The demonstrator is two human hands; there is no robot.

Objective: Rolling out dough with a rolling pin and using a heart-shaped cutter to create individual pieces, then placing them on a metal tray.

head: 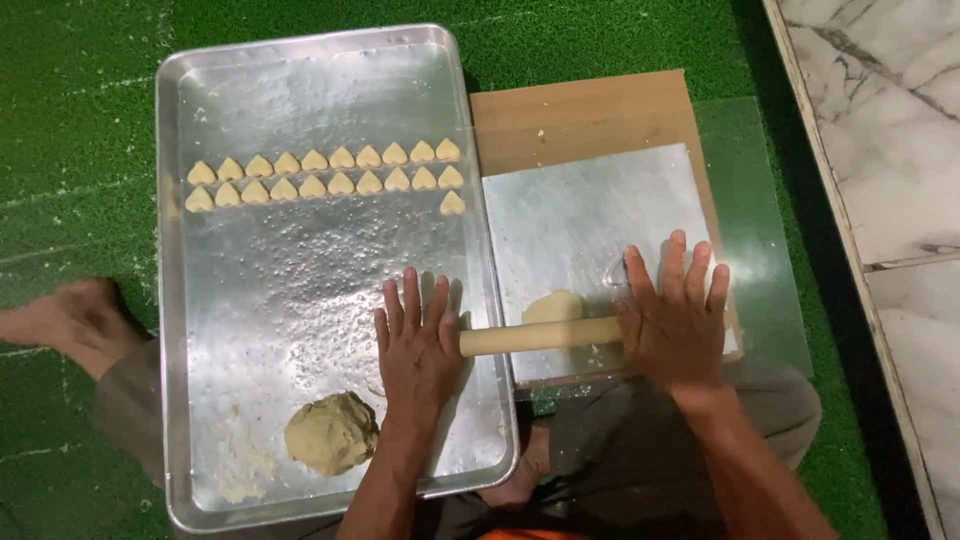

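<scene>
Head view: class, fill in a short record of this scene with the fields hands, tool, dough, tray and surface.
hands: left hand and right hand lie flat, palms down, on the ends of the rolling pin
tool: wooden pin, lying crosswise over the board's near edge
dough: small flat piece just behind the pin; big lump in the tray
tray: metal tray, two rows of heart shapes plus one more below
surface: foil-covered board on green mat

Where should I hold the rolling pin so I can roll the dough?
Probably by its two ends, from above. The rolling pin lies flat and sideways, with the dough beside its middle. The left hand and right hand press flat on the ends.
</scene>
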